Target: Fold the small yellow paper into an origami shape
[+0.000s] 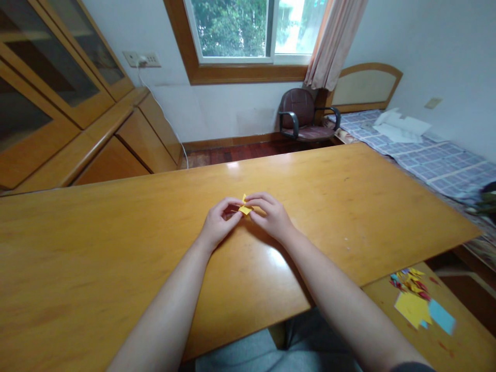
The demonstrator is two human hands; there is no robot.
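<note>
A small folded piece of yellow paper point(245, 208) is held just above the wooden table point(116, 248), near its middle. My left hand point(218, 223) pinches the paper from the left with curled fingers. My right hand point(270, 214) pinches it from the right, fingers bent over its top edge. Both forearms stretch forward from the table's near edge. Most of the paper is hidden between the fingertips.
A lower wooden surface at the bottom right carries yellow and blue paper squares point(420, 309) and several small coloured folded pieces point(406, 280). A dark office chair point(304, 116) stands beyond the table. A bed point(434, 155) lies at the right, wooden cabinets point(58, 103) at the left.
</note>
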